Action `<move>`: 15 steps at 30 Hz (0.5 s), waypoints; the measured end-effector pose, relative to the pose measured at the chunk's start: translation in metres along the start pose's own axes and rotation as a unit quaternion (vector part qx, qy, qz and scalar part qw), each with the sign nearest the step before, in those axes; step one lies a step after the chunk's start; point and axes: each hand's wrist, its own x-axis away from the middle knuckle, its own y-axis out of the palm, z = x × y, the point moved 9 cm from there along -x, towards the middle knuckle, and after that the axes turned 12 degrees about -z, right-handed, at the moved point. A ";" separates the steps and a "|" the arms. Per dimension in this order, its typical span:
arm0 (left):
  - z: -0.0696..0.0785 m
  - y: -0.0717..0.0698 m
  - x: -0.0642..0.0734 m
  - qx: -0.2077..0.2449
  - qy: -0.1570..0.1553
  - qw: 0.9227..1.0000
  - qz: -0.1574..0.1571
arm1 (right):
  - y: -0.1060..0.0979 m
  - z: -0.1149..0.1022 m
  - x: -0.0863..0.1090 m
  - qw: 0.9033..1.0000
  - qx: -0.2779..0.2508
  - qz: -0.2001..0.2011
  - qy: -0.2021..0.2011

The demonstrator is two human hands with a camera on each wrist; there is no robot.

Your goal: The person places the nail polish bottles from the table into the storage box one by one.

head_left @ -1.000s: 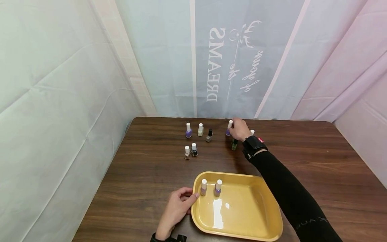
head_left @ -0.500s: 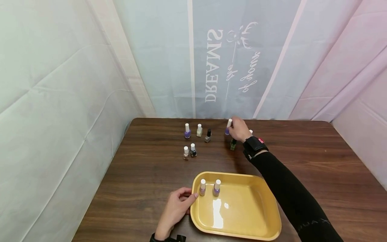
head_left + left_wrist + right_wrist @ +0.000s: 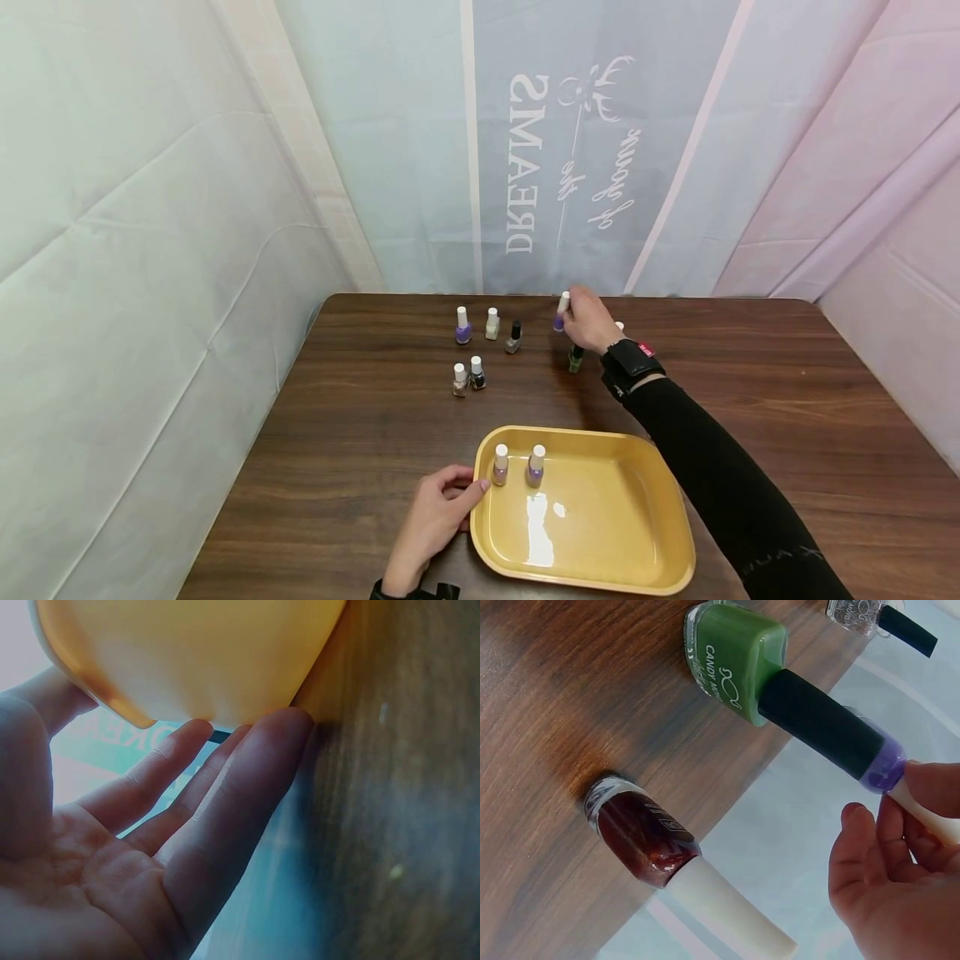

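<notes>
At the far side of the table, my right hand [image 3: 591, 321] pinches the white cap of a purple nail polish bottle [image 3: 560, 318]. In the right wrist view, thumb and fingers close on that cap, and a green nail polish bottle [image 3: 739, 660] with a black cap partly hides the purple one. A dark red nail polish bottle [image 3: 649, 836] with a white cap stands beside the hand. My left hand [image 3: 435, 517] holds the left rim of a yellow tray [image 3: 585, 575], thumb over the rim, fingers against the outer wall. Two lilac-toned bottles [image 3: 536, 468] stand in the tray.
Left of my right hand stand several more nail polish bottles: a purple one [image 3: 463, 332], a pale one [image 3: 492, 325], a black-capped grey one [image 3: 513, 337], a dark one [image 3: 477, 375] and a beige one [image 3: 460, 382]. Fabric curtains [image 3: 375, 150] hang behind the wooden table [image 3: 360, 450].
The whole head view shifts slightly. My right hand and the purple nail polish bottle sit a little higher against the table than before. My left hand stays at the tray's rim.
</notes>
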 end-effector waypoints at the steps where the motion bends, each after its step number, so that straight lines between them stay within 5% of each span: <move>1: 0.000 0.000 0.000 0.000 0.000 1.000 0.000 | 0.000 -0.001 0.001 1.000 0.000 0.001 -0.003; 15: 0.002 0.000 0.002 -0.013 -0.001 1.000 0.005 | -0.003 -0.011 0.007 1.000 0.013 0.012 -0.026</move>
